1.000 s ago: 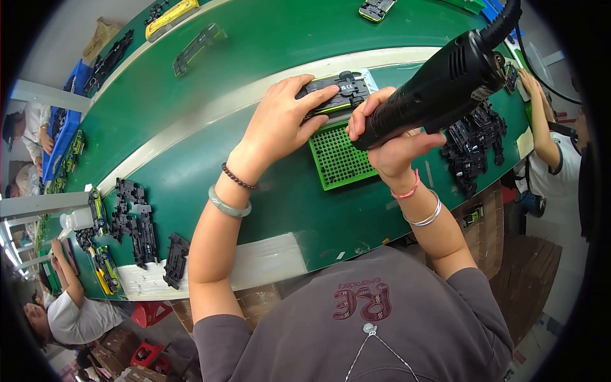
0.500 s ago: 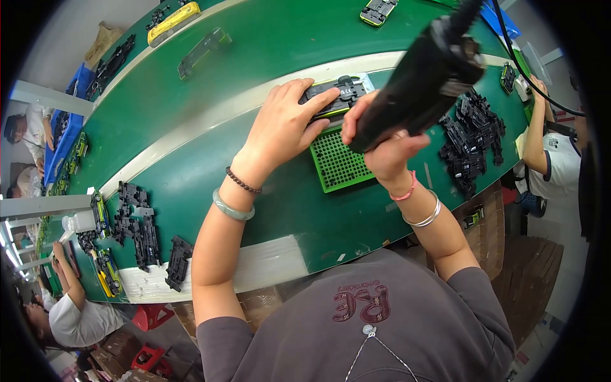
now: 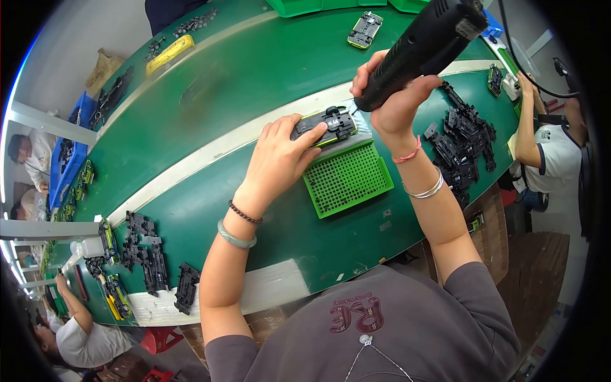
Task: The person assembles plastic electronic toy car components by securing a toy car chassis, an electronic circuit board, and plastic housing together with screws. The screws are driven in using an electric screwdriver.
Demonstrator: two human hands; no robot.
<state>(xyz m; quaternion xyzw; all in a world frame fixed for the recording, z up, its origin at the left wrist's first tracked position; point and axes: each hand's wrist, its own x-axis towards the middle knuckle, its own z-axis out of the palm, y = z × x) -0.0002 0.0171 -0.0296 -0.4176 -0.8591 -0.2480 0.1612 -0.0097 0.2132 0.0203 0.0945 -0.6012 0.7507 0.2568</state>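
A toy car (image 3: 347,125) lies wheels up on the table, its black underside showing above a yellow-green body. My left hand (image 3: 280,153) is closed over its left end, thumb and fingers pressing it down. A black electric screwdriver (image 3: 417,54) is gripped in my right hand (image 3: 398,105). It slants with its lower end near the car's right end; where the bit touches, I cannot tell. Just below the car sits a green tray (image 3: 358,202) with a grid of small holes, many with dark bits in them.
Black plastic chassis parts are piled at the right (image 3: 468,143); more chassis parts (image 3: 153,258) lie at the left. Another upturned car (image 3: 366,30) rests on the far green surface. A dark cable (image 3: 509,57) hangs at the upper right. People work at both sides.
My right hand has turned and shifted up with the screwdriver, uncovering more of the tray and the car's right end. The view has tilted slightly. My left hand keeps hold of the car.
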